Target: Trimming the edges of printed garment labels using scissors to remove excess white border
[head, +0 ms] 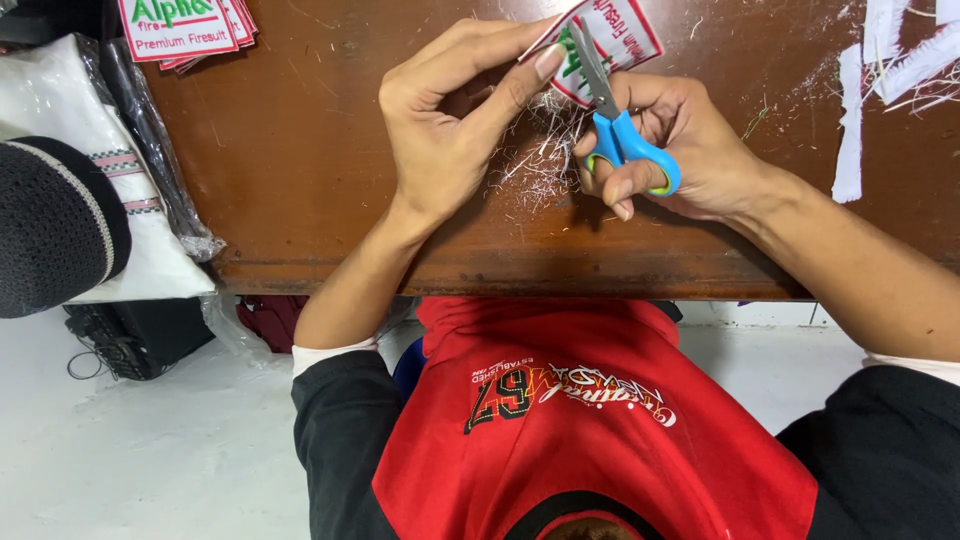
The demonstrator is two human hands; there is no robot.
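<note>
**Scissors meet a cloth patch at a worn wooden bench**

A dark brown wooden table (300, 150), scuffed and scratched along its near edge, fills the upper part of the head camera's view, with a pale floor (150, 450) below it. Over the table, the person's left hand (450, 120) pinches a white embroidered cloth patch with a red border and green and red lettering (630, 30), thumb and forefinger closed on its near edge while the other fingers curl in. Just to the right, the right hand (690, 150) is wrapped through the loops of a pair of small scissors with blue handles and grey metal blades (610, 110); the blades point up and away from the person and lie against the patch's lower left edge. How far the blades are parted cannot be told. The patch sits between the two hands at the far side of them, partly cut off by the top of the picture. A scatter of fine white thread clippings (535, 170) lies on the wood beneath both hands. A stack of similar red-bordered patches (185, 30) rests at the table's far left corner, well apart from the hands, and strips of white fabric trimmings (860, 110) lie at the far right. Left of the table are a white bag (140, 260) and a dark knitted cap (50, 230).
</note>
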